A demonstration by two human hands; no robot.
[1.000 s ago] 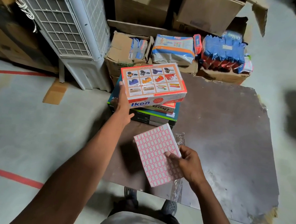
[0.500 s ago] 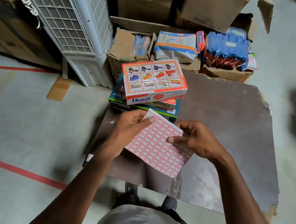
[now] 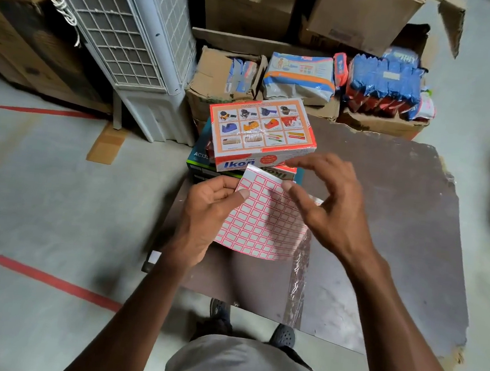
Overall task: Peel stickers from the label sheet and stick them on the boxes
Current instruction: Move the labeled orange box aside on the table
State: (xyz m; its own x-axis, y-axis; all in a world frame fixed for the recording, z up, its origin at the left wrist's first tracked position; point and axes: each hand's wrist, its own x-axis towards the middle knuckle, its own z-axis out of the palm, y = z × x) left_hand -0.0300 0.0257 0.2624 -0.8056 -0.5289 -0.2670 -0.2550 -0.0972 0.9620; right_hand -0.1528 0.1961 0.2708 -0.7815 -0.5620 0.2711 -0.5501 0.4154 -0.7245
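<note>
A label sheet (image 3: 259, 225) of small white stickers with red borders is held by its left edge in my left hand (image 3: 205, 211), thumb on top. My right hand (image 3: 328, 205) hovers over the sheet's upper right part, fingers spread and curled, thumb tip touching the top rows. Whether a sticker is pinched I cannot tell. Just beyond the sheet, an orange-and-white Ikon box (image 3: 262, 133) tops a stack of boxes, with a second Ikon box and a dark blue-green box (image 3: 200, 158) beneath it.
The stack stands on a dark brown board table (image 3: 398, 230). A clear plastic sleeve (image 3: 297, 283) lies under the sheet. Behind are cardboard cartons (image 3: 218, 78) with packaged goods (image 3: 382, 79) and a white air cooler (image 3: 126, 33) at the left. Grey floor with red tape lines surrounds the table.
My left hand left the Ikon box and took the sheet's left edge. Both hands raised the sheet toward the box stack, and my right hand shifted from holding the sheet to picking at its top.
</note>
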